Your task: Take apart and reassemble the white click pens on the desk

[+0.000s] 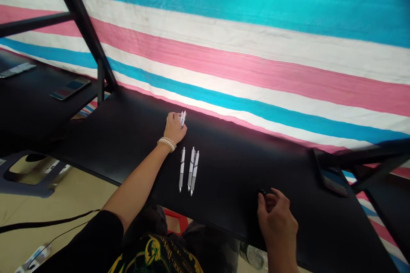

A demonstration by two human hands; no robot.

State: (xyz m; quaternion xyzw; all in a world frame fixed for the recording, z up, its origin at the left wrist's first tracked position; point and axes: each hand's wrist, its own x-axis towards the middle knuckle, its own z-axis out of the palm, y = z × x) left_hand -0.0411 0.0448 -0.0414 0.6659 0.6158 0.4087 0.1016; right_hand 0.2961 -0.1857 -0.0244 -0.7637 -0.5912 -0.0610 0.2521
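At the far side of the black table (230, 153), my left hand (175, 128) is closed around white pens (183, 117); their count is hidden by the fingers. Nearer to me lie three white click pens with grey grips: a single pen (182, 169) and, to its right, a pair made of a left pen (191, 168) and a right pen (195, 173) side by side. My right hand (278, 217) is at the front right, its fingers curled in, with a small black object (262, 192) at the thumb and fingertips. What exactly that object is cannot be made out.
Striped plastic sheeting (224, 64) hangs behind the table. A phone (333, 179) lies by the right frame bar, another phone (70, 88) on the left-hand table. A grey plastic stool (25, 183) stands at lower left, a plastic bottle (254, 257) below the table edge.
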